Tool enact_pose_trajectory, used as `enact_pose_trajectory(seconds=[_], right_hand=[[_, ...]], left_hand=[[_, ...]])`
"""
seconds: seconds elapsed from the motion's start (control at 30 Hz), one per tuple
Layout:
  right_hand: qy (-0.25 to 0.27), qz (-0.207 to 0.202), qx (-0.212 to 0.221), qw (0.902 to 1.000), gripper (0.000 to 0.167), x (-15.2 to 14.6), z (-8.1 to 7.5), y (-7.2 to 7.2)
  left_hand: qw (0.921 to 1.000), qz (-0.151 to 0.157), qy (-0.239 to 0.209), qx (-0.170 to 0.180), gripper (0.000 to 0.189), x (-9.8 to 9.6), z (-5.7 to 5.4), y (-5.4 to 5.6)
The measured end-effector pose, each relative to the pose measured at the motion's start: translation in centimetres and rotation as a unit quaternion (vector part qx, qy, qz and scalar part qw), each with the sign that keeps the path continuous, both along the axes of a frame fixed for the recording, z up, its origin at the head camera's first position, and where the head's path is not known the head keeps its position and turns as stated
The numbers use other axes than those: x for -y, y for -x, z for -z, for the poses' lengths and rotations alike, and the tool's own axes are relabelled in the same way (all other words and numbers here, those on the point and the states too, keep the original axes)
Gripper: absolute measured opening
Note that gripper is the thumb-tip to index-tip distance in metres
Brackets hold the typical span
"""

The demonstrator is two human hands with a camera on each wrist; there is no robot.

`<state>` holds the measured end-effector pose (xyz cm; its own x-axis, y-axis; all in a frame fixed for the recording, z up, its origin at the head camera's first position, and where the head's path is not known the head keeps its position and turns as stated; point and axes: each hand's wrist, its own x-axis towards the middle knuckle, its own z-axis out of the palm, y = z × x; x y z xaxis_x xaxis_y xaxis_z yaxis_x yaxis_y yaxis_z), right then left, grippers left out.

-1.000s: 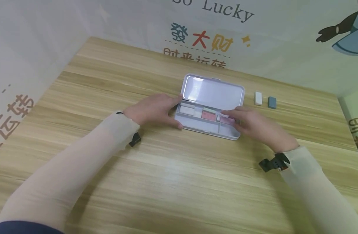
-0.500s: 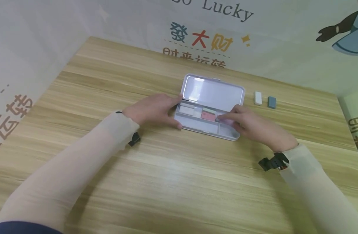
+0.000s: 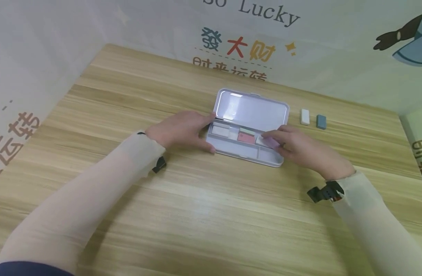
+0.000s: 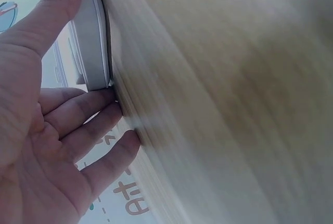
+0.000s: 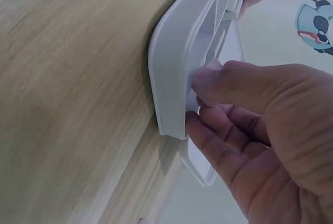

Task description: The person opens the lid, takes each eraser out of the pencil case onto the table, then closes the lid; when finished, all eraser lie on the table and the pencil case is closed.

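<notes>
Lilac block [image 3: 273, 143] at pale case [image 3: 233, 147] (lid [image 3: 255, 110] open)

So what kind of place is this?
Probably an indoor desk corner, though home or school I can't tell: there's a wooden table, a backdrop with printed writing, and an open pencil case.

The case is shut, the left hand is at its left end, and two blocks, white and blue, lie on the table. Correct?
No: the case is open, its lid tipped back, as the head view shows. The left hand is at its left end, and the white block and blue block lie on the table.
</notes>
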<state>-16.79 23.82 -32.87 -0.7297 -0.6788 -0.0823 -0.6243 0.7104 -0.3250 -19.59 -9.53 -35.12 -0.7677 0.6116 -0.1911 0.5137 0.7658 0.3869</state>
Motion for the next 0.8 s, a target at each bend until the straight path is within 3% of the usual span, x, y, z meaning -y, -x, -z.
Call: enact_pose_trajectory(seconds=[0.3,0.53,0.8], right_hand=[[0.041,0.052,-0.012,0.9978,0.044,-0.7,0.4,-0.1],[0.104,0.090,0.015,0.9903,0.044,-1.6,0.7,-0.2],[0.164,0.134,-0.023,0.9770,0.044,-5.1,1.0,0.6]], left_hand=[[0.9999,-0.010,0.001,-0.002,0.109,-0.4,0.0,-0.2],[0.9998,-0.016,-0.003,0.006,0.108,-0.6,0.0,-0.3],[0.9999,-0.013,-0.005,0.007,0.108,-0.6,0.0,-0.3]])
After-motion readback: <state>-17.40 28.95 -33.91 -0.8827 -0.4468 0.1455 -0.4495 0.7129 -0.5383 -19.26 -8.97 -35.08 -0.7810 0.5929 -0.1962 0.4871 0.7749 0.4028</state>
